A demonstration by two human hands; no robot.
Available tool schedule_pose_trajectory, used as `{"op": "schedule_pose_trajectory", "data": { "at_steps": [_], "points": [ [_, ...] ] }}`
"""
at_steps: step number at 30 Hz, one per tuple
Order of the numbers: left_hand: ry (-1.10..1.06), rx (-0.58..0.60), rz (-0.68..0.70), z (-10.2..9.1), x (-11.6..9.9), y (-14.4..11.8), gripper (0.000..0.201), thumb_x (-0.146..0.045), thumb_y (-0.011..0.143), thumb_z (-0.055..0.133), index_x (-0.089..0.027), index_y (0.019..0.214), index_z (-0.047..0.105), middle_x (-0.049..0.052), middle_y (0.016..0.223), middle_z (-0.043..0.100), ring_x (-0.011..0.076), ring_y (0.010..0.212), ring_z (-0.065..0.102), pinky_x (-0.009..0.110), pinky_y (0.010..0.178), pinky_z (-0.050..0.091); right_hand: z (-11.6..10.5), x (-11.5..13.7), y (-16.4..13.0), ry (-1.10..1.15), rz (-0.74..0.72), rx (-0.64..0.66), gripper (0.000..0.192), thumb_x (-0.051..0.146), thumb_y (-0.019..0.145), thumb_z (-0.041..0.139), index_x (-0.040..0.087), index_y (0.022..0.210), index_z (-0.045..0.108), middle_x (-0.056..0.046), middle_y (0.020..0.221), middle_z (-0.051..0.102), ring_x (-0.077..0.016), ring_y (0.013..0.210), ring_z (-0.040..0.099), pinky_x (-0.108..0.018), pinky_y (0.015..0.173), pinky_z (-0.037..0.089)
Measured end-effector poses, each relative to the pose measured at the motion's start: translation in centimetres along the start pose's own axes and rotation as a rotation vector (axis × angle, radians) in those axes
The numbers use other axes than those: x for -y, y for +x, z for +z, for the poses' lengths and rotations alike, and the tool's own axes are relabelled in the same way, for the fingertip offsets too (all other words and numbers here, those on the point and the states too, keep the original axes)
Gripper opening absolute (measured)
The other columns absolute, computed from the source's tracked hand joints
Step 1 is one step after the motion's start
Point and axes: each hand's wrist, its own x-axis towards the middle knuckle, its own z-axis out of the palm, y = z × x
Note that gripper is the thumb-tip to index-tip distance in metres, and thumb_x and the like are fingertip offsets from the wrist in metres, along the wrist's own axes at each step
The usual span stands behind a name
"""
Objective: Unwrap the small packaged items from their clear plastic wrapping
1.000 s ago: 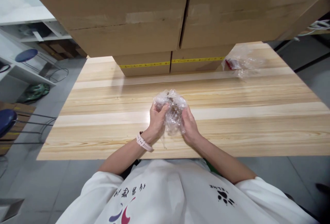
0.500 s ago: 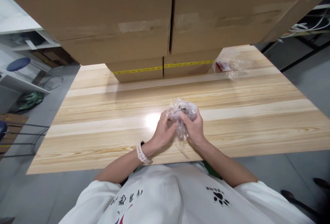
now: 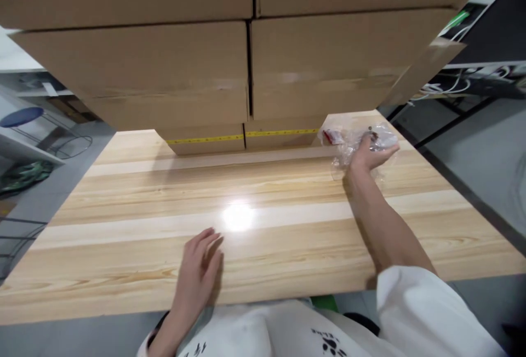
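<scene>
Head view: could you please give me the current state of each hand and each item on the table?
Right hand: stretched to the table's far right, fingers on the clear plastic bags.
Left hand: open, flat near the table's front edge, holding nothing.
Clear plastic bags: crumpled, lying on the table; one holds something red.
Cardboard boxes: closed, stacked at the back.
Wooden table: glare spot mid-surface.
</scene>
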Motion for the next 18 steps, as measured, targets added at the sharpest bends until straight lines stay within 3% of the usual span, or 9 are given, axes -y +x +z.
{"op": "schedule_pose_trajectory", "data": {
  "at_steps": [3,6,8,10,14,16,18],
  "points": [
    [0.290,-0.117,0.044,-1.2,2.8,-2.5,0.031,-0.038,0.098,0.058,-0.025,0.124,0.067,0.012,0.135,0.065,0.0339,0.126,0.059,0.057,0.106,0.049,3.2,0.6,1.7,-0.166,0.083,0.018,0.074,0.036,0.095,0.047,0.014,0.160,0.020,-0.027,0.157,0.039,-0.0407,0.144,0.040,-0.063,0.117,0.027],
    [0.429,-0.164,0.093,-1.0,4.0,-3.5,0.033,-0.036,0.097,0.059,-0.027,0.129,0.064,0.011,0.139,0.064,0.0336,0.127,0.060,0.054,0.103,0.051,5.0,0.7,1.5,-0.363,-0.044,0.274,0.082,0.043,0.084,0.066,0.023,0.157,0.036,-0.022,0.163,0.036,-0.0434,0.147,0.032,-0.071,0.116,0.019],
    [0.488,-0.199,0.130,-0.6,4.2,-3.5,0.038,-0.034,0.094,0.062,-0.029,0.132,0.063,0.011,0.139,0.064,0.0342,0.125,0.061,0.053,0.102,0.051,5.4,0.1,1.6,-0.502,-0.172,0.433,0.079,0.044,0.087,0.063,0.024,0.159,0.037,-0.022,0.165,0.031,-0.0429,0.146,0.031,-0.070,0.112,0.024],
    [0.521,-0.234,0.148,-0.1,4.2,-3.4,0.041,-0.033,0.093,0.064,-0.031,0.134,0.062,0.011,0.139,0.065,0.0347,0.123,0.062,0.054,0.102,0.051,5.4,-0.6,2.4,-0.568,-0.234,0.512,0.072,0.040,0.092,0.056,0.021,0.159,0.038,-0.024,0.162,0.033,-0.0421,0.138,0.037,-0.065,0.108,0.032],
    [0.544,-0.249,0.142,0.1,3.8,-3.5,0.040,-0.033,0.094,0.063,-0.030,0.134,0.061,0.012,0.141,0.064,0.0362,0.123,0.063,0.057,0.102,0.051,5.8,-1.0,5.6,-0.246,-0.027,0.349,0.053,0.025,0.086,0.059,0.009,0.136,0.061,-0.027,0.141,0.053,-0.0393,0.126,0.047,-0.058,0.108,0.033],
    [0.522,-0.243,0.121,0.1,3.0,-3.3,0.038,-0.033,0.094,0.062,-0.030,0.132,0.062,0.012,0.140,0.064,0.0372,0.123,0.063,0.059,0.102,0.051,6.5,-0.2,7.3,-0.092,0.072,0.235,0.043,0.023,0.089,0.058,0.004,0.127,0.064,-0.028,0.132,0.058,-0.0386,0.121,0.051,-0.060,0.108,0.034],
    [0.434,-0.215,0.091,0.1,1.2,-2.3,0.039,-0.031,0.094,0.062,-0.031,0.133,0.063,0.011,0.140,0.064,0.0364,0.125,0.063,0.058,0.101,0.054,7.2,1.2,8.5,0.026,0.066,0.195,0.036,0.028,0.097,0.057,0.008,0.126,0.064,-0.022,0.129,0.061,-0.0339,0.117,0.056,-0.057,0.106,0.041]
  ]
}}
